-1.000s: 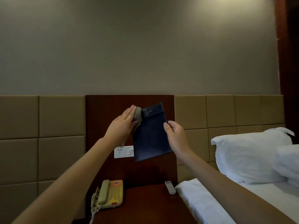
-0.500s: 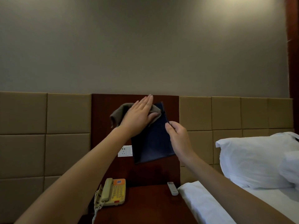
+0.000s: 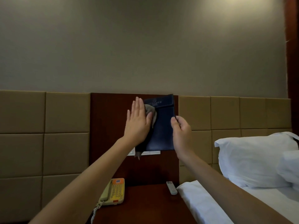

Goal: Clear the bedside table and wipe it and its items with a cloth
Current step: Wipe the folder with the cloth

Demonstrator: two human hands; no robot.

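Note:
A dark blue folder (image 3: 163, 126) is held upright in the air in front of the wooden wall panel. My right hand (image 3: 181, 133) pinches its right edge between thumb and fingers. My left hand (image 3: 137, 122) lies flat with straight fingers, pressing a grey cloth (image 3: 151, 113) against the folder's left side; a corner of the cloth hangs out below the folder. Down below, the dark wooden bedside table (image 3: 145, 206) carries a yellow telephone (image 3: 114, 191) on its left and a white remote control (image 3: 171, 188) at its right edge.
A bed with a white sheet (image 3: 205, 206) and white pillows (image 3: 252, 159) adjoins the table on the right. White wall sockets (image 3: 152, 152) sit on the panel behind the folder's lower edge. Padded beige wall panels (image 3: 45, 135) run along both sides.
My left hand slid with the cloth from the folder's top down to its left side. The folder now stands more upright, and its lettered top flap shows again.

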